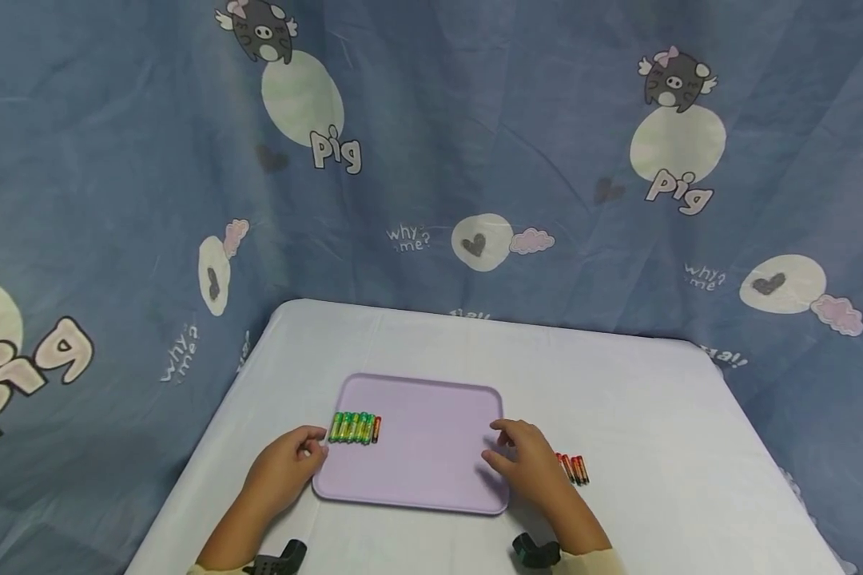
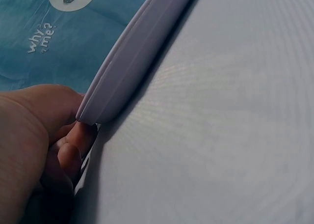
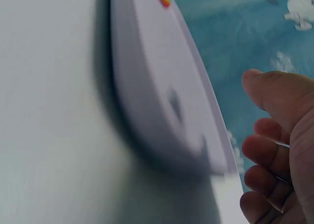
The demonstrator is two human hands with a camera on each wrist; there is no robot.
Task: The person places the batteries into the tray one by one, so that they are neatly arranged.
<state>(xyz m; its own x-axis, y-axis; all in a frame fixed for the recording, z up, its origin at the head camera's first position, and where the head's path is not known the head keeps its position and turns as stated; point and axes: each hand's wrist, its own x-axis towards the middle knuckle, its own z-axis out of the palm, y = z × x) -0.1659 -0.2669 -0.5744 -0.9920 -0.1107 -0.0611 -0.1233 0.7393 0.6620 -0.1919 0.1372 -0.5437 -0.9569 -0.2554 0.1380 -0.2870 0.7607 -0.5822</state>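
A lilac tray (image 1: 431, 447) lies on the white table. Several green batteries (image 1: 351, 428) stand in a row near its left side, with one smaller red-and-black battery (image 1: 377, 430) at the row's right end. My left hand (image 1: 288, 467) is beside the tray's left edge, fingers loosely bent and holding nothing; whether it touches the rim I cannot tell. My right hand (image 1: 528, 463) hovers at the tray's right edge, thumb and fingers apart, nothing between them. Just right of that hand, several red-and-black batteries (image 1: 575, 469) lie on the table, partly hidden by it.
The white table (image 1: 662, 415) extends around the tray. Behind it and at the left hangs a blue cloth (image 1: 417, 160) printed with pigs. Dark wrist straps (image 1: 535, 551) sit on both wrists.
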